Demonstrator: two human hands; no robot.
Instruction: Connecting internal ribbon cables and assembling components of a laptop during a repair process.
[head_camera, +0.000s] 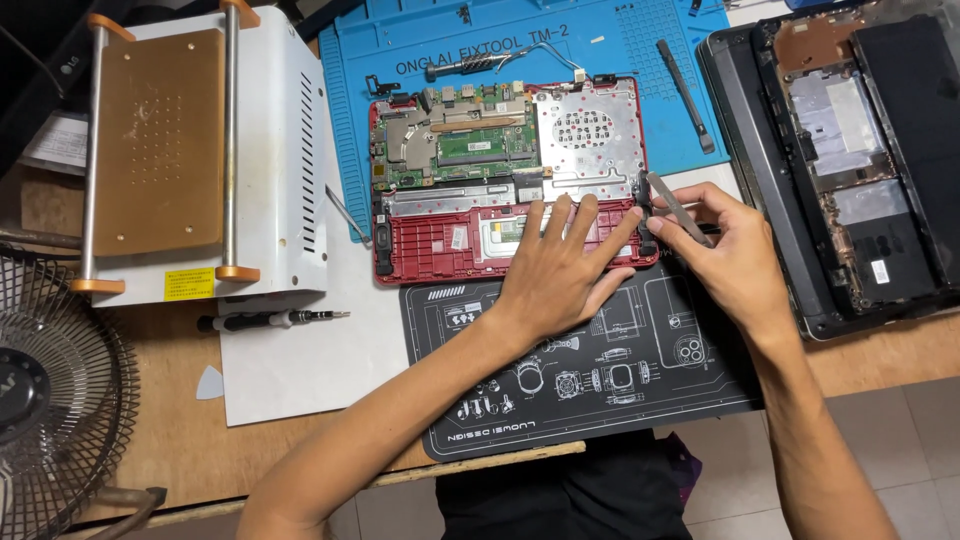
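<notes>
An opened red laptop (440, 250) lies with its green circuit board (470, 140) and metal plate exposed, partly on a blue work mat (420, 50). My left hand (560, 270) lies flat on the laptop's lower right part, fingers spread. My right hand (725, 250) holds a grey metal pry tool (675, 208) whose tip meets the black speaker part (643, 215) at the laptop's right edge.
A second dark laptop chassis (850, 160) lies open at the right. A white machine with a brass plate (160, 140) stands at the left, a screwdriver (270, 320) and a pick (209, 383) below it. A fan (50, 400) sits at lower left. A black mat (600, 380) lies in front.
</notes>
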